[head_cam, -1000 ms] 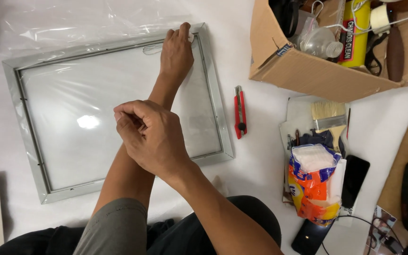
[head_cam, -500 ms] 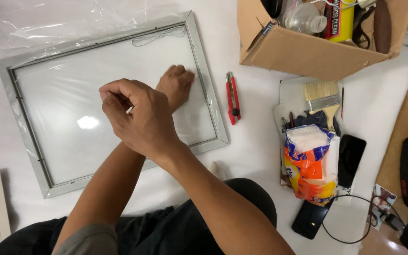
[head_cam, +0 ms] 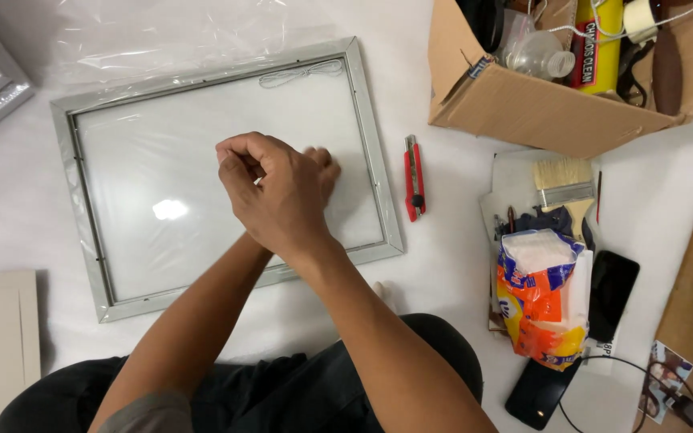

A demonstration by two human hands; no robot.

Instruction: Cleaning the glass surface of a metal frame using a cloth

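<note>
Roughly at the middle of the silver picture frame [head_cam: 374,160], both hands sit stacked over its glass pane [head_cam: 146,160]. The right hand [head_cam: 278,192] is curled into a loose fist above the glass, fingers folded in; whether anything is pinched inside it cannot be told. The left hand [head_cam: 322,164] lies mostly hidden beneath the right one, only its fingertips showing against the glass, so how far it is open cannot be told either.

The frame lies flat on the white surface [head_cam: 443,265], tilted slightly, its long edges running left to right. A thin cord [head_cam: 298,72] loops just inside the frame's top edge. Crumpled clear plastic sheet [head_cam: 162,36] lies just beyond that top edge. Right of the frame, just beside its short edge, lies a red utility knife [head_cam: 414,176]; bare white surface runs between frame and knife and below the frame's lower edge.

Further right of the frame, a cardboard box [head_cam: 523,108] stands open, holding a clear plastic bottle [head_cam: 535,56], a yellow can [head_cam: 599,40] and tangled cables. Below the box are a paintbrush [head_cam: 563,180], an orange and white tissue pack [head_cam: 543,297] and a dark phone [head_cam: 611,285].
</note>
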